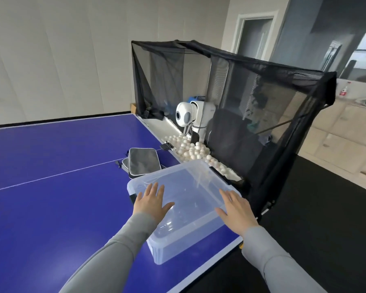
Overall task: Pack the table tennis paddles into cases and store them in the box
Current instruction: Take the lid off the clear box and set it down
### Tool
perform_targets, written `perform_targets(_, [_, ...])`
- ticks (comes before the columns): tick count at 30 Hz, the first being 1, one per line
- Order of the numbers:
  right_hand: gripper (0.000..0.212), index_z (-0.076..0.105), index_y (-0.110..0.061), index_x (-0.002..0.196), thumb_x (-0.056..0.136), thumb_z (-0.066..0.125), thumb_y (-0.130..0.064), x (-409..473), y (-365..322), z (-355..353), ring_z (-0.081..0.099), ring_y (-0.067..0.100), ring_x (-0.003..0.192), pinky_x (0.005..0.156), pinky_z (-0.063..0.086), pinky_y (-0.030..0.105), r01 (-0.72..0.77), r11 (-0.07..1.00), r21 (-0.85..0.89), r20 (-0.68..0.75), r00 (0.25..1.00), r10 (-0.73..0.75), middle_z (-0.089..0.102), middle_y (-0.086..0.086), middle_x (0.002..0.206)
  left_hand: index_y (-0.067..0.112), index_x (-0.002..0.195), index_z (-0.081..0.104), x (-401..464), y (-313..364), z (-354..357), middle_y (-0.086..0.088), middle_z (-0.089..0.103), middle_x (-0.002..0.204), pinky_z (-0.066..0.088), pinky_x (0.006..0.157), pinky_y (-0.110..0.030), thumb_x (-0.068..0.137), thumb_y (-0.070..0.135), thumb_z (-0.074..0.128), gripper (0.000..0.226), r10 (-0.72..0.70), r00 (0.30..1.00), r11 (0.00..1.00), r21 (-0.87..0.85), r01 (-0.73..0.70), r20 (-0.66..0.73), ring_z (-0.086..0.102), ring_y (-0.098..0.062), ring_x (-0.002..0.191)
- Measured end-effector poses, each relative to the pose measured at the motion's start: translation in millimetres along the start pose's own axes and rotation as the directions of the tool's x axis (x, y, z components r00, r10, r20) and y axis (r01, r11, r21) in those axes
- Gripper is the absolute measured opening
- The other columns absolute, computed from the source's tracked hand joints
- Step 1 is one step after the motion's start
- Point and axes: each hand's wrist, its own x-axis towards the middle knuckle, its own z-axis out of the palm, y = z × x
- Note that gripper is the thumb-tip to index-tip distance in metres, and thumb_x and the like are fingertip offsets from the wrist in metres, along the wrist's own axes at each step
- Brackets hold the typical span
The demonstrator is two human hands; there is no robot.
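A clear plastic box [186, 210] sits on the near corner of a blue table [51, 187]. The person holds both hands over it with the fingers straight and spread, gripping nothing. The left hand [151, 203] is over the box's left side and the right hand [237, 210] is over its right rim; whether they touch the box cannot be told. Two grey cases [141, 161] lie stacked on the table just behind the box, zipped up. No paddle can be seen. Behind them a pile of white balls [190, 150] lies in a tray at the table's end. A white ball machine [195, 117] stands there inside a black net [251, 98].
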Motion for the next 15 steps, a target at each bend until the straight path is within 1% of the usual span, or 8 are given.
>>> perform_targets(3, [0.064, 0.009, -0.018, 0.152, 0.100, 0.032, -0.047, 35, 20, -1, 0.016, 0.019, 0.146, 0.114, 0.025, 0.038, 0.015, 1.000, -0.013, 0.030, 0.999, -0.014, 0.022, 0.004, 0.156, 0.021, 0.152, 0.006, 30, 1, 8, 0.001, -0.001, 0.161, 0.007, 0.119, -0.040, 0.094, 0.062, 0.026, 0.074, -0.047, 0.999, 0.999, -0.013, 0.047, -0.002, -0.001, -0.018, 0.148])
perform_targets(5, [0.064, 0.010, -0.017, 0.152, 0.100, 0.033, -0.046, 60, 35, -4, 0.016, 0.019, 0.146, 0.114, 0.026, 0.038, 0.008, 1.000, 0.012, 0.028, 1.000, -0.008, 0.021, 0.004, 0.157, 0.021, 0.151, 0.008, 49, -2, 14, 0.001, 0.000, 0.161, 0.007, 0.119, -0.039, 0.093, 0.063, 0.026, 0.075, -0.079, 0.997, 0.997, -0.023, 0.078, -0.021, 0.000, -0.018, 0.148])
perform_targets(8, [0.064, 0.013, -0.016, 0.152, 0.099, 0.037, -0.045, 90, 54, -3, 0.022, 0.020, 0.144, 0.112, 0.029, 0.037, -0.017, 0.996, 0.089, 0.032, 0.999, 0.015, 0.025, 0.006, 0.156, 0.021, 0.152, 0.008, 61, -14, 30, 0.001, 0.000, 0.161, 0.007, 0.119, -0.038, 0.093, 0.064, 0.026, 0.075, -0.140, 0.989, 0.990, -0.023, 0.139, -0.041, 0.000, -0.018, 0.148])
perform_targets(12, [0.065, 0.016, -0.015, 0.151, 0.098, 0.041, -0.043, 121, 69, 12, 0.026, 0.021, 0.143, 0.111, 0.031, 0.039, -0.059, 0.974, 0.218, 0.067, 0.997, 0.045, 0.027, 0.006, 0.155, 0.020, 0.152, 0.003, 63, -32, 50, 0.000, -0.004, 0.161, 0.004, 0.120, -0.035, 0.093, 0.064, 0.025, 0.077, -0.258, 0.964, 0.966, -0.029, 0.256, -0.068, -0.006, -0.018, 0.148])
perform_targets(15, [0.066, 0.017, -0.014, 0.151, 0.098, 0.043, -0.042, 150, 79, 27, 0.022, 0.022, 0.144, 0.113, 0.027, 0.040, -0.097, 0.945, 0.313, 0.136, 0.989, 0.056, 0.025, 0.006, 0.156, 0.019, 0.152, 0.000, 55, -42, 67, -0.001, -0.005, 0.161, 0.006, 0.120, -0.035, 0.090, 0.064, 0.034, 0.083, -0.364, 0.927, 0.924, -0.159, 0.348, -0.088, -0.006, -0.018, 0.148])
